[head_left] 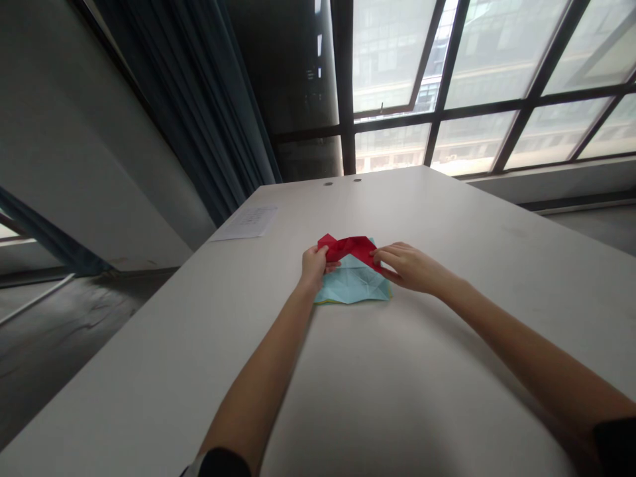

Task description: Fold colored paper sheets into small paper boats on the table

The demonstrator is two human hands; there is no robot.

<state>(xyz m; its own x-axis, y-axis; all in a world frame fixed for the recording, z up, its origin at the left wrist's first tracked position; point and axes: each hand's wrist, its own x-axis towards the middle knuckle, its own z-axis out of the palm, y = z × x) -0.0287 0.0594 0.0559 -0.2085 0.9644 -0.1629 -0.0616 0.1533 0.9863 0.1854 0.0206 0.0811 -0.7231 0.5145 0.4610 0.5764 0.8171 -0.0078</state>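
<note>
A folded sheet of red paper [350, 248] is held up between my two hands, arched in the middle. My left hand [315, 265] pinches its left end, thumb on top. At the right end, the fingers of my right hand [397, 264] are closed on the edge of the red paper. Beneath it lies a creased light blue sheet of paper [354, 283] on the white table, with a thin yellow-green edge showing under its front side. My hands partly cover both ends of the red paper.
A printed white sheet [246, 223] lies near the table's left edge. Two round grommets [328, 184] sit by the far edge of the white table [318, 384]. Beyond are a dark blue curtain [199, 99] and framed windows [392, 53].
</note>
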